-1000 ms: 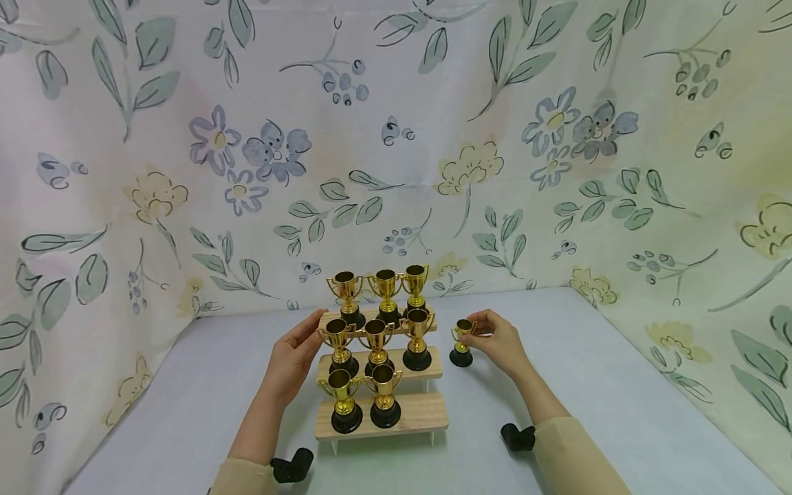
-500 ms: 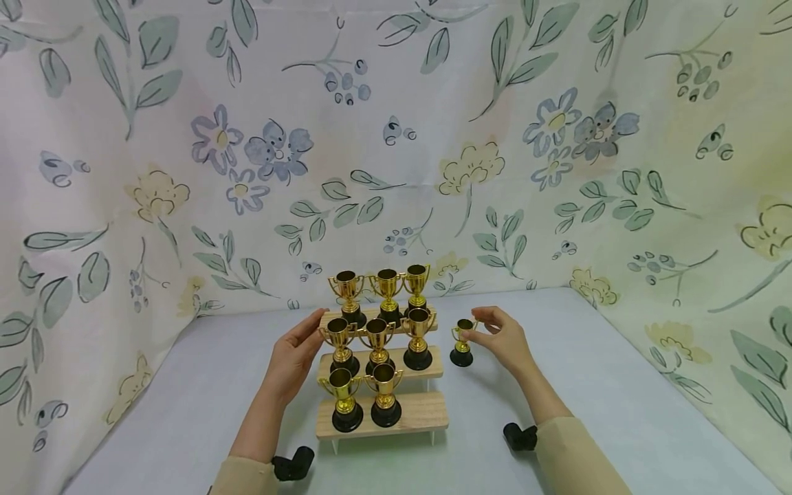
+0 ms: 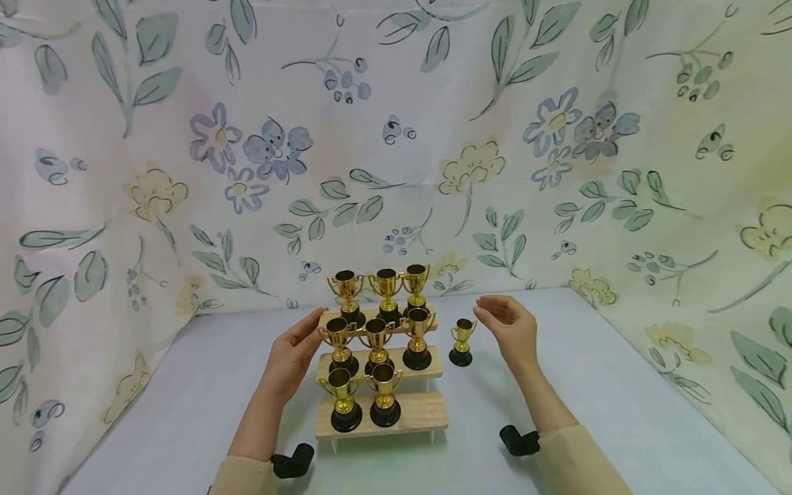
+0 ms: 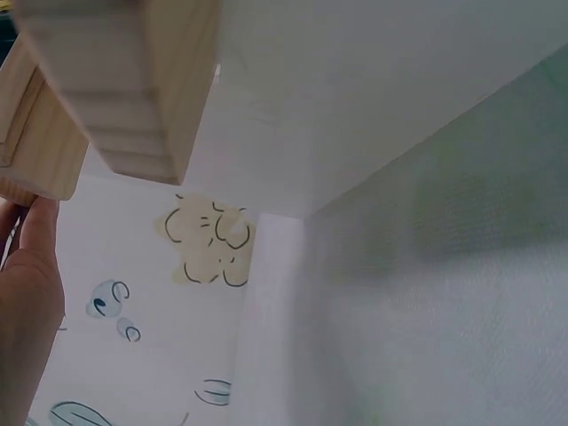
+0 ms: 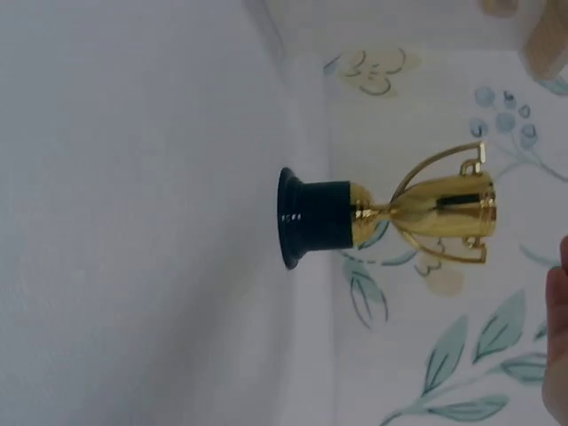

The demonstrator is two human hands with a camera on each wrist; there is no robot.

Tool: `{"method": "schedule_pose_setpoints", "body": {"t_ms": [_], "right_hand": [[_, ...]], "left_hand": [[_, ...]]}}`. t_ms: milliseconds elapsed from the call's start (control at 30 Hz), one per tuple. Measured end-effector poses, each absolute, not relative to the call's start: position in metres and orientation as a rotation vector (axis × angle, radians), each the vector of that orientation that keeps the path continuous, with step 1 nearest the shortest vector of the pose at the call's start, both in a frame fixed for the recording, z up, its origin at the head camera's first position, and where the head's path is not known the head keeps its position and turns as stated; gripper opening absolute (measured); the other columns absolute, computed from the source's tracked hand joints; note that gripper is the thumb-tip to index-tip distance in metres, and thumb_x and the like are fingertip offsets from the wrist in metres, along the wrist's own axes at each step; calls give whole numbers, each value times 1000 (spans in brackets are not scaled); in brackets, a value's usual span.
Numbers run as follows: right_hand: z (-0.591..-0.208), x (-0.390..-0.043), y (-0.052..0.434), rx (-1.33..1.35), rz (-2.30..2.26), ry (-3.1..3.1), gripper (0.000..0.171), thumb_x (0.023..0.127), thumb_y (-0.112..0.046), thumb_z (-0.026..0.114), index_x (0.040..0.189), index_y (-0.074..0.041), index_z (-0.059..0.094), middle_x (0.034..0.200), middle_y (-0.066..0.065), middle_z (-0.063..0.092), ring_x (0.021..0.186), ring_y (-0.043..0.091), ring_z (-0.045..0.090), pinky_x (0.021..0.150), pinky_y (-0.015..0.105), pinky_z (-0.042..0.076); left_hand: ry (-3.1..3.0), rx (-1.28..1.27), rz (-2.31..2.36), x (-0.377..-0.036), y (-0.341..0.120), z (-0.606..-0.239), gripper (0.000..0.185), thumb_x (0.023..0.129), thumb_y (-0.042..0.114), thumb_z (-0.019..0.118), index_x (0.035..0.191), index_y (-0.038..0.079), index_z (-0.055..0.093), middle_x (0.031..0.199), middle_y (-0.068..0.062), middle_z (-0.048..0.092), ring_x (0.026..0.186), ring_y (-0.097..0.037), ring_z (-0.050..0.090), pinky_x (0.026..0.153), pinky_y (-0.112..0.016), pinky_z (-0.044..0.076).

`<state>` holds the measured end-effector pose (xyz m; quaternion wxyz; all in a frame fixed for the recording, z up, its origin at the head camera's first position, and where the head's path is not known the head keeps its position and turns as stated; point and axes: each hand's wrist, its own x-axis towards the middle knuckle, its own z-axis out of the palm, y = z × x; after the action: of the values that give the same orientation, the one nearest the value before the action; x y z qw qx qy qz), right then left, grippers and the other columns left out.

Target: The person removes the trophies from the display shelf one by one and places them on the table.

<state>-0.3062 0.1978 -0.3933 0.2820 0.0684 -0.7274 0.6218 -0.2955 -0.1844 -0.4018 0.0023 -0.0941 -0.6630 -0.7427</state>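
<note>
My left hand (image 3: pixel 292 357) reaches along the left side of a tiered wooden display stand (image 3: pixel 427 410). Its fingers touch the end of a wooden board (image 4: pixel 53 146) in the left wrist view. Gold trophy cups with black bases stand upright on the three tiers, including a front-left trophy cup (image 3: pixel 344 400) and a front trophy cup (image 3: pixel 385 395) beside it. To the stand's right, one smaller trophy cup (image 3: pixel 462 342) is upright on the table, also the trophy cup (image 5: pixel 435 209) in the right wrist view. My right hand (image 3: pixel 512 330) is just right of it, apart, fingers loosely bent and holding nothing.
A white cloth covers the table (image 3: pixel 619 412). Behind it hangs a floral curtain (image 3: pixel 383 137). Black devices are on both wrists, a left one (image 3: pixel 293 460) and a right one (image 3: pixel 518 441). The front tier's right end shows bare wood.
My right hand has let go of the small trophy cup and drawn back to the right. The cup stays standing on the table. My left hand has hardly moved.
</note>
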Motion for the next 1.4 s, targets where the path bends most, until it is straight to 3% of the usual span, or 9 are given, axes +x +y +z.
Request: {"method": "schedule_pose_setpoints", "body": {"t_ms": [133,200,333,500,633,900,1033,1233,1400], "right_hand": [[-381,-294,187,289,1746,-1908,24,85,-11,77,104,3,69,93,-12,74,85,-1,70,78,14,58],[-375,-287,181,355,1803,-1874,23,86,-6,75,103,7,68,90,-15,74,84,1,70,77,15,59],[-361,-273,170,521,1888,-1832,20,87,1,71,102,12,64,91,-12,75,85,4,72,75,18,60],[-352,-255,158,720,1875,-1852,15,88,3,68,99,11,64,94,-13,75,86,4,72,71,20,61],[-353,-247,149,859,1833,-1878,13,87,5,68,100,9,66,97,-12,74,89,5,71,77,21,61],[-366,-238,128,976,1661,-2049,19,86,-2,73,105,-2,70,103,19,72,91,18,72,82,26,61],[-373,-234,117,1004,1633,-2071,22,85,-5,75,106,-5,70,105,18,72,93,23,70,85,28,61],[-377,-231,106,997,1666,-2135,24,85,-11,77,108,-6,71,109,16,72,97,10,71,86,33,62],[-381,-232,97,971,1670,-2195,32,82,-17,81,111,-9,70,111,9,74,98,10,72,86,31,62]], "left_hand": [[-2084,-303,-2328,-296,-186,-402,59,100,17,57,154,8,34,160,-10,33,122,12,53,105,-6,43],[-2083,-325,-2328,-296,-186,-401,60,100,16,57,154,7,33,161,-12,31,121,13,53,104,-6,43],[-2081,-355,-2331,-295,-186,-401,60,101,15,55,155,5,31,162,-16,27,119,15,53,104,-5,43],[-2086,-354,-2331,-293,-186,-399,61,101,15,56,155,4,30,163,-16,25,119,17,52,103,-4,43],[-2094,-364,-2324,-293,-186,-398,61,101,14,55,155,4,29,163,-15,26,119,17,52,103,-4,43],[-2095,-359,-2314,-294,-186,-399,60,101,14,55,155,4,30,163,-17,25,119,17,52,103,-4,43],[-2103,-361,-2312,-294,-187,-400,61,101,15,56,155,5,31,163,-15,27,123,14,51,103,-5,43],[-2105,-372,-2309,-294,-187,-400,61,101,17,57,155,5,31,162,-12,29,129,9,49,104,-5,42],[-2100,-371,-2312,-295,-187,-401,61,101,17,57,155,5,31,162,-12,29,132,6,48,104,-5,42]]}}
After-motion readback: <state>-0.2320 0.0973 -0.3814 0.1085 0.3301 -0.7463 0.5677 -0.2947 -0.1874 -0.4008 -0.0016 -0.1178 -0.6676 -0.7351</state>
